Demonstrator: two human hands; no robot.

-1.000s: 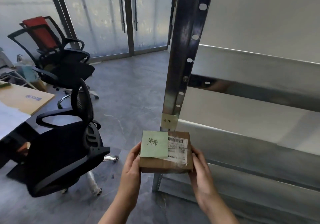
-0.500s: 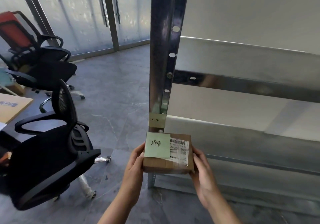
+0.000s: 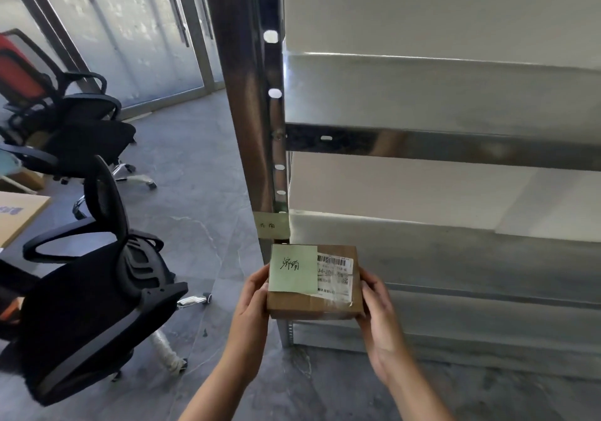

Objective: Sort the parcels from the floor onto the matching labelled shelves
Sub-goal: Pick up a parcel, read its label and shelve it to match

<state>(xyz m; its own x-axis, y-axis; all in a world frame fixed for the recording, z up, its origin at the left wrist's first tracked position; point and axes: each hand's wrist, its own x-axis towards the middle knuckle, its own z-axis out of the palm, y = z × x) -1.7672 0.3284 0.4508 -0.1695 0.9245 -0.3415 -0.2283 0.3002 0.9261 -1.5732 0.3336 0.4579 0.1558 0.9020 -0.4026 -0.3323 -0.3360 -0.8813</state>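
A small brown cardboard parcel [image 3: 320, 303] is held between my left hand [image 3: 252, 303] on its left side and my right hand [image 3: 379, 319] on its right side. On its top are a green sticky note [image 3: 292, 272] with handwritten characters and a white barcode label [image 3: 335, 275]. The parcel sits in front of the metal shelf unit's upright post [image 3: 257, 111]. A pale paper label [image 3: 272, 225] with small writing is stuck on the post just above the parcel, level with a shelf [image 3: 439, 258].
A higher shelf [image 3: 422, 95] has a steel front rail. Two black office chairs [image 3: 91, 293] [image 3: 74, 127] stand on the grey floor at left, one with a red back. A flat cardboard sheet [image 3: 16, 215] lies at the far left. Frosted glass doors [image 3: 130, 23] are behind.
The view has shifted right and closer to the shelf unit; the post and its label now appear larger and nearer. Both hands still hold the parcel the same way.
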